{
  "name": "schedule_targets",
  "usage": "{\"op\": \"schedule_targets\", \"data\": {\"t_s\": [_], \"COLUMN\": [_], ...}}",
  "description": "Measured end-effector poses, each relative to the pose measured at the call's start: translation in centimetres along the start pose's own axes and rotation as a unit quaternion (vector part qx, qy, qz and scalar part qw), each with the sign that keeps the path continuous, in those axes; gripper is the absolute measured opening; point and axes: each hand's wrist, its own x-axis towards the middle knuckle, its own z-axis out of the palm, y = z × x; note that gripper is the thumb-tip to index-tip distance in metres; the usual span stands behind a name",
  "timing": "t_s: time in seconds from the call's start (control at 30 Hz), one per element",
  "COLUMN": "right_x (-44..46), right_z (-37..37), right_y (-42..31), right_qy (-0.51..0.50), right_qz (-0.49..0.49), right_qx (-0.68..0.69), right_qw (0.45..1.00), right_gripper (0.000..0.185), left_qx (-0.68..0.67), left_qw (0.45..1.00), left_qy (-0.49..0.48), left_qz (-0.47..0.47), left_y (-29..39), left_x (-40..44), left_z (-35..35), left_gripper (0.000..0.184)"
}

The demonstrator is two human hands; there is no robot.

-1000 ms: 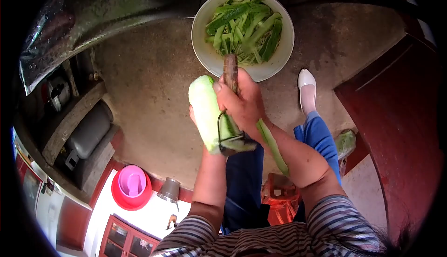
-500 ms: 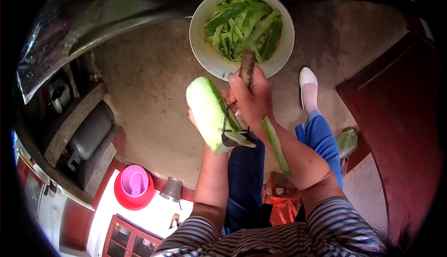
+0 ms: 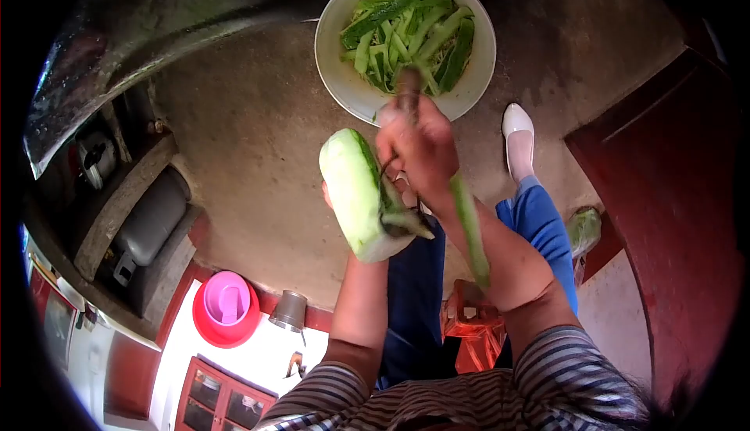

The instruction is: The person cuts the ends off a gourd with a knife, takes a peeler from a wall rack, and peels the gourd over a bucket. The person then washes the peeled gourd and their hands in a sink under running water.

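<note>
A large, mostly peeled pale green vegetable (image 3: 351, 197) is held from beneath by my left hand (image 3: 326, 194), whose fingers are largely hidden behind it. My right hand (image 3: 418, 146) grips the wooden handle of a peeler (image 3: 408, 87). The peeler's dark metal end lies against the vegetable's right side, with a pale strip of peel (image 3: 410, 222) hanging at it. Another green peel strip (image 3: 471, 232) clings to my right forearm. Beyond my hands, a white basin (image 3: 328, 56) on the floor holds many green peels (image 3: 406, 33).
A white shoe (image 3: 517, 122) rests on the floor at the right. A wrapped green vegetable (image 3: 583, 230) is beside the dark red panel (image 3: 664, 181). Pink and red basins (image 3: 226, 306) and a metal pot (image 3: 289, 311) are at lower left. A grey cylinder (image 3: 156, 216) sits on the left.
My right hand moved right and slightly up, away from the vegetable's middle, then turned with the handle blurred. A peel strip now hangs at the peeler. The vegetable shifted slightly.
</note>
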Motion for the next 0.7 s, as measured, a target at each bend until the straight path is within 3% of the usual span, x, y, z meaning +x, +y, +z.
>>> {"op": "schedule_targets", "data": {"t_s": [0.03,0.07,0.1,0.17,0.23,0.27,0.3,0.37,0.5,0.6,0.7], "right_x": [0.6,0.9,1.0,1.4,1.6,1.6,1.6,0.3,0.2,0.3,1.5], "right_z": [-0.1,1.2,0.9,0.3,-0.5,-0.1,0.3,0.9,1.2,1.3,0.9], "right_y": [0.5,1.3,1.5,1.6,1.2,1.3,1.4,0.7,0.3,0.4,1.2], "right_qy": [0.006,0.105,0.105,0.152,0.105,0.08,0.058,0.013,0.008,0.006,0.017], "right_qz": [0.15,0.111,0.11,-0.014,0.023,0.042,0.061,0.04,-0.006,-0.011,-0.053], "right_qx": [0.127,0.041,0.041,0.052,0.105,0.099,0.094,0.067,0.041,0.017,-0.04], "right_qw": [0.981,0.987,0.988,0.987,0.989,0.991,0.992,0.997,0.999,1.0,0.998], "right_gripper": [0.021,0.018,0.018,0.018,0.018,0.017,0.017,0.02,0.02,0.019,0.018], "left_qx": [-0.038,-0.038,-0.027,-0.015,-0.006,0.042,0.081,-0.004,0.047,0.031,-0.012], "left_qw": [0.982,0.981,0.984,0.987,0.996,0.997,0.997,0.999,0.999,0.998,1.0], "left_qy": [-0.179,-0.182,-0.162,-0.135,0.083,0.065,-0.02,-0.043,-0.022,-0.049,-0.013], "left_qz": [-0.057,-0.054,-0.069,-0.085,-0.024,-0.004,0.008,0.011,0.013,0.005,-0.017], "left_y": [0.1,0.5,0.8,0.9,0.9,1.6,1.6,1.0,0.2,0.0,-0.2], "left_x": [0.2,0.2,0.0,0.1,1.3,2.4,2.5,2.4,2.1,1.5,1.4], "left_z": [-1.5,-1.3,-1.1,-1.4,-2.5,-2.6,-2.8,-2.5,-0.1,-0.5,-1.3], "left_gripper": [0.056,0.056,0.057,0.059,0.067,0.063,0.056,0.057,0.059,0.061,0.062]}}
